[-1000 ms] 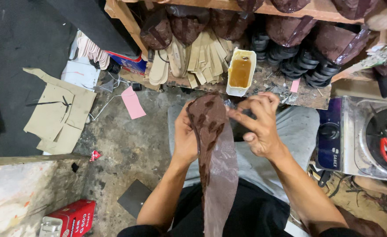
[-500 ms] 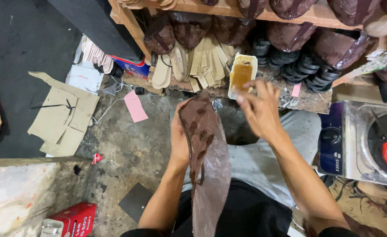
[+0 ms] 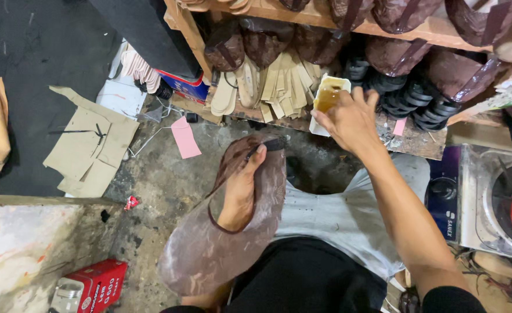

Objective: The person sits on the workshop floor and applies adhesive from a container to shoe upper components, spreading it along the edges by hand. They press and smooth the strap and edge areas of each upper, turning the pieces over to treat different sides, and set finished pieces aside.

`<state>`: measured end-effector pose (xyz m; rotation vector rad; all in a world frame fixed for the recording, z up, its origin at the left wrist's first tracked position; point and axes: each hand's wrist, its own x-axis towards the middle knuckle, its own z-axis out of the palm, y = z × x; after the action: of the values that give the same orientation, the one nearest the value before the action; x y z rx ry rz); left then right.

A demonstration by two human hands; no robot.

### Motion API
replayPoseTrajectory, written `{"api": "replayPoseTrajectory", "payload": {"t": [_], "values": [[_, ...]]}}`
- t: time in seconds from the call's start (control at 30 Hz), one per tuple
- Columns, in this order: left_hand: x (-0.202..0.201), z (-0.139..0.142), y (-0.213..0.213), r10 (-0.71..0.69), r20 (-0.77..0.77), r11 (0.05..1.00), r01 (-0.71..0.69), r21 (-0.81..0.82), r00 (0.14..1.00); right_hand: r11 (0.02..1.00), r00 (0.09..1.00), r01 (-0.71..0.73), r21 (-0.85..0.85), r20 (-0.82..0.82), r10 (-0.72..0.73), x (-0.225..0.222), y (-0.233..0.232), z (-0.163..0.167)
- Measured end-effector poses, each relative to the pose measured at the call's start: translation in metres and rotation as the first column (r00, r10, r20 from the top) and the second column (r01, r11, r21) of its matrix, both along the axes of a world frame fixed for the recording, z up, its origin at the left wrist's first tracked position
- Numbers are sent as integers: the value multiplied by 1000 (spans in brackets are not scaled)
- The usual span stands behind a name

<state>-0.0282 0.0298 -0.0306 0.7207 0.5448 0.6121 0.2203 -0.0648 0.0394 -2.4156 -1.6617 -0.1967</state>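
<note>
Nearest to me, low in the frame, my left hand (image 3: 241, 194) lies inside the brown leather shoe upper (image 3: 221, 243), fingers flat and spread along its inner face, thumb hooked near the dark strap at its far tip; the hand is holding the piece up over my lap. The upper's long axis runs from about 7 o'clock near my knees to 1 o'clock, where its narrow end points. Just beyond that tip, at 1 o'clock from the left hand, my right hand (image 3: 348, 119) reaches out with fingers curled narrow over the white glue tub (image 3: 328, 95), which holds an amber liquid and sits on the edge of the lower wooden shelf (image 3: 418, 142). I cannot tell whether the fingertips pinch a brush or only touch the rim. The right hand is plainly the nearer one to the tub; the left is well apart from it. At 11 o'clock a pink paper tag (image 3: 184, 137) and cardboard pattern pieces (image 3: 90, 148) lie on the concrete floor; a red tin (image 3: 90, 287) sits at 8 o'clock. Farthest, insoles and stacked black heels crowd the shelf.
</note>
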Motion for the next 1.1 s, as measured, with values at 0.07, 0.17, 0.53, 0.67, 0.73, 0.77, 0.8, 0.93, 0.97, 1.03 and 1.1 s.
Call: {"api": "replayPoseTrajectory", "payload": {"t": [0.07, 0.17, 0.53, 0.67, 0.73, 0.77, 0.8, 0.93, 0.97, 1.03, 1.1], "values": [[4, -7, 1, 18, -36, 999, -20, -33, 999, 990, 991, -1, 138, -130, 19, -7, -16, 5], [21, -10, -8, 56, -63, 994, -49, 100, 996, 956, 866, -3, 294, -478, 149, -26, -45, 14], [46, 29, -23, 67, 50, 944, -79, 320, 997, 760, 575, 24, 649, -631, 521, -76, -78, -16], [37, 32, -14, 119, 56, 846, -131, 517, 991, 721, 593, 25, 693, -590, 547, -82, -81, -19], [39, 32, -15, 119, 42, 930, -127, 346, 992, 681, 596, 71, 729, -578, 557, -82, -80, -16], [40, 32, -17, 90, 55, 915, -105, 390, 994, 705, 628, 60, 707, -576, 523, -80, -79, -14], [40, 32, -21, 60, 70, 896, -84, 436, 996, 727, 661, 50, 684, -568, 490, -77, -76, -12], [43, 34, -29, 63, 44, 843, -76, 532, 997, 749, 684, 17, 662, -554, 474, -72, -69, -10], [43, 34, -27, 104, 13, 816, -93, 570, 994, 738, 673, 15, 674, -553, 491, -74, -69, -12], [38, 34, -19, 199, -47, 755, -122, 644, 979, 716, 644, 9, 698, -552, 529, -81, -74, -19], [35, 33, -9, 221, 36, 813, -205, 545, 975, 706, 612, 4, 708, -561, 558, -88, -82, -26]]}}
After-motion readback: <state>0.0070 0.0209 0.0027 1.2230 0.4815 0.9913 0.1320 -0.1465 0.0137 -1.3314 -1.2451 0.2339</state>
